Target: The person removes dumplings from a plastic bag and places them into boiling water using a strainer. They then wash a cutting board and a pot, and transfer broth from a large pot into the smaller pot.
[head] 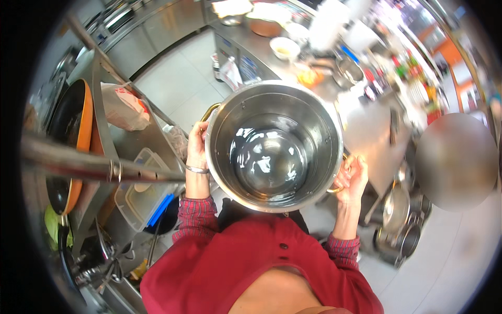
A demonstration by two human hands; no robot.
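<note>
A large stainless steel stockpot (235,196) is held up in front of my body, its mouth towards me. Clear water (270,157) with bright reflections covers its bottom part. My left hand (197,145) grips the brass-coloured loop handle on the left side, its fingers partly hidden by the pot wall. On the other side, my right hand (351,178) has its fingers curled around the matching handle (335,190). The pot hides part of the floor and the counter edge beyond it.
Left stands a metal shelf with an orange frying pan (80,149), a plastic bag (125,106) and a clear plastic container (133,200). A steel counter ahead carries a white bowl (284,48) and chopped orange food (310,78). Several pots (408,239) stand low at right.
</note>
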